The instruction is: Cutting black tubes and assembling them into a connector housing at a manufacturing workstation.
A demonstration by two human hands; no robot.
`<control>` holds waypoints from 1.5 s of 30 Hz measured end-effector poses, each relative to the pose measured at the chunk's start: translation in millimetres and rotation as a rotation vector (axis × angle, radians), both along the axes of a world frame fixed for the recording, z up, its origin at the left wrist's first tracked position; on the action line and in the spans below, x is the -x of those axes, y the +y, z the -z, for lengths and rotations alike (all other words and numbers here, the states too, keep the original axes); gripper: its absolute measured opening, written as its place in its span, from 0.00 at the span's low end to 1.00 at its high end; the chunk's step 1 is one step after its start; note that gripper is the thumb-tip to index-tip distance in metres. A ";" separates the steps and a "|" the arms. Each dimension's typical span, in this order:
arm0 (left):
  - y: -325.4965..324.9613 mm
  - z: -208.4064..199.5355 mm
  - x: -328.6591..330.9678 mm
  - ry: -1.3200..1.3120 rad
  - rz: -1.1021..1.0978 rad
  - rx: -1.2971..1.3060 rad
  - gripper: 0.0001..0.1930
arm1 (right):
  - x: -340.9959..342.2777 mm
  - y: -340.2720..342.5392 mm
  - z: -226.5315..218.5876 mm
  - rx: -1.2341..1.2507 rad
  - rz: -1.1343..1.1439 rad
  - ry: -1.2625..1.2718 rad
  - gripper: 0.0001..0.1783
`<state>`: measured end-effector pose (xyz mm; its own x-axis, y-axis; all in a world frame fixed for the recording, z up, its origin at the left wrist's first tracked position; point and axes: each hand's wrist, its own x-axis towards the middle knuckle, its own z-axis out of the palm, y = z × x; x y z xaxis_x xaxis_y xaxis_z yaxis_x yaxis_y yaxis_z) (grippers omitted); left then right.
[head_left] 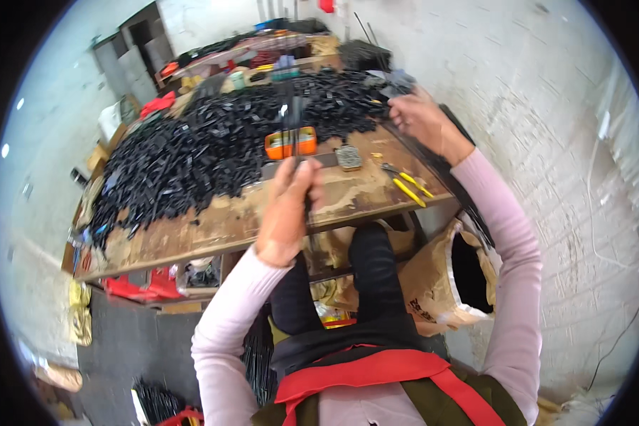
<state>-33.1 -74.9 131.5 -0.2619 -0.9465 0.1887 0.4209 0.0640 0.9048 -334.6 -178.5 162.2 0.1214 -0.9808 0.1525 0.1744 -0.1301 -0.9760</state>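
Two hands at work: left hand [289, 206] grips upright black rods [291, 121]; keep them bunched while right hand [420, 117] picks among clips [192, 153] at the bench's [213, 227] far-right corner, its grip hidden.

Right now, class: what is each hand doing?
Left hand: closed around a bundle of thin black rods.
Right hand: reaching into the black parts pile; grip unclear.

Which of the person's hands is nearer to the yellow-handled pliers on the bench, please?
Left. The left hand is level with the yellow-handled pliers, to their left; the right hand reaches beyond them, at the heap's edge.
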 end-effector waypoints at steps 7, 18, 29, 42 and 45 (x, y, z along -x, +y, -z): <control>21.3 4.9 -11.9 0.124 -0.024 -0.201 0.10 | -172.2 54.6 6.7 0.063 -0.203 -0.051 0.10; 43.1 21.6 -76.8 -0.031 0.096 -0.137 0.17 | -212.6 -26.3 -58.1 -0.001 -0.386 -0.188 0.26; 9.5 -8.7 -74.9 0.093 0.428 -0.160 0.24 | -191.4 16.1 -55.5 -0.032 -0.708 -0.194 0.21; 32.1 -2.4 -37.7 0.101 0.349 -0.167 0.22 | -149.9 64.4 -30.0 -0.053 -0.715 -0.101 0.23; 22.8 -5.5 -36.0 0.088 0.416 -0.175 0.22 | -145.4 67.4 -32.8 -0.018 -0.662 -0.085 0.23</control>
